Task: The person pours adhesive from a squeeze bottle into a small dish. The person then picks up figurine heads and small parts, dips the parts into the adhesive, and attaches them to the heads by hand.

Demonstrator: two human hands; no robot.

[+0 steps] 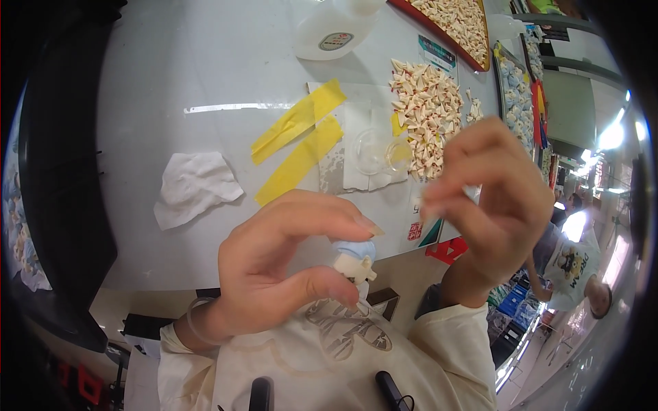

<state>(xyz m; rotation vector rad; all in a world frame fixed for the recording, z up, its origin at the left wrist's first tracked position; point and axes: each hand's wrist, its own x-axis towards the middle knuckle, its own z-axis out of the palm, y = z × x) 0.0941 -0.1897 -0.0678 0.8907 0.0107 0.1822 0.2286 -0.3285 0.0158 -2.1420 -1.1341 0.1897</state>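
My left hand [281,264] pinches a small cream figurine with a pale blue cap [355,260] between thumb and forefinger, held up close above the table's near edge. My right hand [490,205] hovers just to the right of it, thumb and fingers pressed together on something tiny and pale that I cannot make out. A heap of small cream and red pieces [428,109] lies on the grey table [171,82] behind my right hand.
A crumpled white tissue [195,186] lies at left. Two yellow tape strips [298,140] cross white paper beside a clear round dish [373,151]. A white plastic bottle [332,31] and a red tray of pieces [456,24] stand far back. Another person [579,270] is at the right.
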